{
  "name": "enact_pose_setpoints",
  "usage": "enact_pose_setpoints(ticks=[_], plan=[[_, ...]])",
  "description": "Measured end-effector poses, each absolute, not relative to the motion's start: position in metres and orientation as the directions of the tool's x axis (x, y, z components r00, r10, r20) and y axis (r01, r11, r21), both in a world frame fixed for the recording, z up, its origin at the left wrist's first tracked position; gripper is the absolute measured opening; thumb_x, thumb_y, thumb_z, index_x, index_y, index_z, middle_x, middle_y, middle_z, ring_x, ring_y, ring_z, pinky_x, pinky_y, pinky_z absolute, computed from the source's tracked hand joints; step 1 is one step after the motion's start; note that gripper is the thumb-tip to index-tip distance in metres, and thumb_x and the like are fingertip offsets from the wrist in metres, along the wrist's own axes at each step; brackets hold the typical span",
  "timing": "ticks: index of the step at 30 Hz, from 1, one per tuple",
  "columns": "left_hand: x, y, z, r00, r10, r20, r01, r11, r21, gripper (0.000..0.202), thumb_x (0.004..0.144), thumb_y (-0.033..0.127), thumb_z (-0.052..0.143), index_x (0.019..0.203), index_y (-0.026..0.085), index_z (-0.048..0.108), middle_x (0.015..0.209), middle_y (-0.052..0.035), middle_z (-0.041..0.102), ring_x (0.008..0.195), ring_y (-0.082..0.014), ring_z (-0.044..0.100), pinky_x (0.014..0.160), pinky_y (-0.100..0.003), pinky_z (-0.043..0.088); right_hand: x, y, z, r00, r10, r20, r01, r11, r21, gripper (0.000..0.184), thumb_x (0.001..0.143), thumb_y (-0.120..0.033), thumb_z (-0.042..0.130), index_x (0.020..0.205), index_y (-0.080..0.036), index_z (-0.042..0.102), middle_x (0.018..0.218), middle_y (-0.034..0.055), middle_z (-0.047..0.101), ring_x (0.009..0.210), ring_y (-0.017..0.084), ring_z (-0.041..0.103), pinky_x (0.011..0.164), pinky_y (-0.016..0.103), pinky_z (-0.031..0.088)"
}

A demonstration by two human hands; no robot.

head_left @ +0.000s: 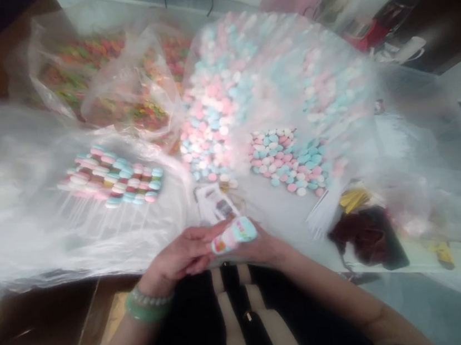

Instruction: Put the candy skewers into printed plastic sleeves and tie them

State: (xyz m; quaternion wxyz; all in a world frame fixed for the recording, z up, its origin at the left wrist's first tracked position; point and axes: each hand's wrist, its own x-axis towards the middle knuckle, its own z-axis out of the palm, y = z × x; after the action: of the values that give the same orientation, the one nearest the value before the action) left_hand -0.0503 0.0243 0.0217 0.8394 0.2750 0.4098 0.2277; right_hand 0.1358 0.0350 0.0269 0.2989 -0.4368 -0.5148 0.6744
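In front of my body, my left hand [192, 250] is closed on the lower left end of a short pastel candy skewer [234, 235], which seems to be in a printed wrapper. My right hand [264, 245] grips it from the other side, its fingers mostly hidden behind it. Just beyond the hands lie printed paper labels [217, 202]. On the left, finished skewers of pink, white and blue marshmallows [113, 178] lie in rows, their white sticks pointing toward me. Loose pastel marshmallows [283, 160] are heaped in front and to the right.
Clear bags of colourful gummy candies [110, 81] stand at the back left. A large clear bag of marshmallows [249, 52] fills the back middle. White sticks [325, 211], yellow strips [354, 200] and a dark brown cloth [360, 235] lie at right. A cardboard box [43, 324] sits below the table's left edge.
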Motion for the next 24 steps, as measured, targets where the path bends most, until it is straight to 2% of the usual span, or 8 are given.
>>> enact_pose_setpoints(ticks=[3, 6, 9, 11, 14, 18, 21, 24], plan=[[-0.070, 0.032, 0.034, 0.566, 0.555, -0.610, 0.024, 0.728, 0.685, 0.030, 0.071, 0.045, 0.077, 0.063, 0.016, 0.070, 0.044, -0.0030, 0.054, 0.032, -0.0088, 0.032, 0.035, -0.023, 0.012, 0.135, 0.026, 0.033, -0.570, 0.821, -0.014, 0.259, 0.164, -0.952, 0.008, 0.085, -0.028, 0.061, 0.082, -0.024, 0.068, 0.077, 0.0021, 0.071, 0.072, 0.019, 0.066, 0.071, 0.033, 0.053], [-0.080, 0.042, 0.054, 0.561, 0.539, -0.628, 0.221, 0.633, 0.742, 0.019, 0.069, 0.027, 0.079, 0.056, 0.017, 0.070, 0.049, -0.0028, 0.057, 0.039, -0.0104, 0.038, 0.040, -0.024, 0.018, 0.134, 0.029, 0.042, -0.761, 0.635, 0.135, 0.346, 0.573, -0.743, 0.019, 0.090, -0.023, 0.054, 0.073, -0.022, 0.061, 0.070, 0.0033, 0.066, 0.069, 0.018, 0.060, 0.072, 0.033, 0.049], [-0.069, 0.041, 0.070, 0.390, 0.770, -0.505, 0.294, 0.415, 0.861, 0.025, 0.060, 0.006, 0.077, 0.046, 0.020, 0.062, 0.046, 0.0017, 0.050, 0.044, -0.0120, 0.038, 0.045, -0.024, 0.023, 0.134, 0.044, 0.056, -0.877, 0.457, 0.150, 0.346, 0.816, -0.462, 0.024, 0.091, -0.009, 0.045, 0.077, -0.019, 0.062, 0.073, 0.0076, 0.066, 0.071, 0.019, 0.057, 0.074, 0.035, 0.046], [-0.051, 0.033, 0.074, 0.127, 0.948, -0.293, 0.337, 0.237, 0.911, 0.029, 0.060, -0.002, 0.071, 0.047, 0.021, 0.058, 0.048, 0.0020, 0.045, 0.049, -0.0138, 0.037, 0.049, -0.025, 0.028, 0.132, 0.056, 0.062, -0.840, 0.528, 0.129, 0.442, 0.802, -0.403, 0.025, 0.087, -0.003, 0.044, 0.076, -0.018, 0.061, 0.071, 0.0087, 0.064, 0.069, 0.020, 0.056, 0.073, 0.037, 0.044], [-0.022, 0.021, 0.067, -0.212, 0.976, -0.050, 0.333, 0.121, 0.935, 0.020, 0.070, 0.001, 0.065, 0.067, 0.021, 0.065, 0.064, -0.0017, 0.050, 0.062, -0.0179, 0.043, 0.061, -0.028, 0.036, 0.120, 0.069, 0.059, -0.527, 0.844, 0.101, 0.571, 0.440, -0.693, 0.015, 0.084, -0.017, 0.052, 0.072, -0.021, 0.059, 0.063, 0.0042, 0.059, 0.062, 0.019, 0.053, 0.065, 0.034, 0.043], [-0.013, 0.023, 0.040, -0.405, 0.907, -0.111, 0.004, 0.123, 0.992, 0.006, 0.086, 0.026, 0.065, 0.089, 0.021, 0.064, 0.082, -0.0037, 0.059, 0.080, -0.0191, 0.055, 0.077, -0.029, 0.044, 0.097, 0.070, 0.040, -0.306, 0.950, -0.059, 0.295, 0.036, -0.955, 0.018, 0.087, -0.033, 0.046, 0.074, -0.024, 0.055, 0.055, -0.0022, 0.049, 0.050, 0.016, 0.048, 0.052, 0.029, 0.040], [-0.031, 0.024, 0.023, -0.126, 0.896, -0.426, -0.426, 0.339, 0.839, 0.036, 0.084, 0.051, 0.065, 0.103, 0.021, 0.061, 0.089, -0.0056, 0.063, 0.080, -0.0197, 0.061, 0.075, -0.032, 0.049, 0.095, 0.066, 0.027, -0.227, 0.974, -0.021, 0.271, 0.042, -0.962, 0.017, 0.084, -0.035, 0.053, 0.071, -0.024, 0.056, 0.058, 0.0006, 0.053, 0.059, 0.019, 0.052, 0.056, 0.031, 0.042], [-0.051, 0.018, 0.017, 0.445, 0.741, -0.503, -0.497, 0.671, 0.550, 0.063, 0.078, 0.076, 0.055, 0.091, 0.015, 0.064, 0.077, -0.0100, 0.065, 0.064, -0.0220, 0.063, 0.060, -0.035, 0.050, 0.107, 0.064, 0.020, -0.346, 0.936, 0.070, 0.425, 0.222, -0.877, 0.021, 0.079, -0.036, 0.063, 0.062, -0.025, 0.057, 0.062, 0.0060, 0.058, 0.070, 0.023, 0.055, 0.065, 0.035, 0.043]])
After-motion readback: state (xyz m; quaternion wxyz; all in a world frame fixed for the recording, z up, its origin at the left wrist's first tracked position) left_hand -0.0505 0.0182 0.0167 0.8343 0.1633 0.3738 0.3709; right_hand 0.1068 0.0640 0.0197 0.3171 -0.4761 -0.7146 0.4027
